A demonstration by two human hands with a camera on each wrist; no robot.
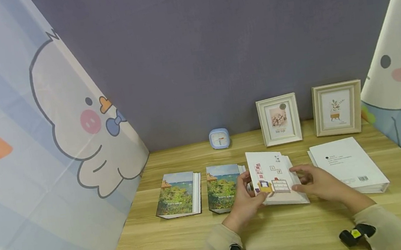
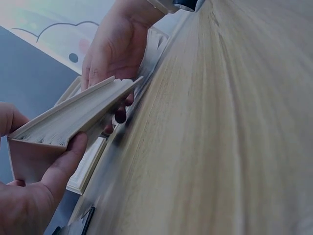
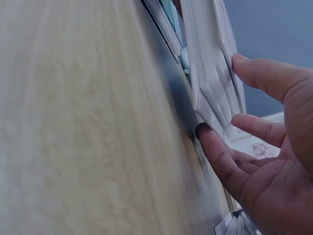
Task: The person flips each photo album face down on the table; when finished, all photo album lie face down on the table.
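A white photo album (image 1: 267, 167) with a drawn room scene on its cover is held up over the table, tilted. My left hand (image 1: 243, 198) grips its left side, thumb on the front cover. In the left wrist view, the fingers and thumb of that hand wrap the spine of the album (image 2: 73, 115). My right hand (image 1: 320, 182) pinches the opposite, page-edge side. The right wrist view shows the right thumb (image 3: 264, 76) against one cover and fingertips under the other, with the pages slightly fanned between.
Two painted-cover photo albums (image 1: 175, 196) lie to the left, the nearer one partly behind my left hand. Right of my hands lies a white album (image 1: 346, 165) with a barcode. A blue clock (image 1: 219, 138) and two picture frames (image 1: 279, 119) stand along the back wall.
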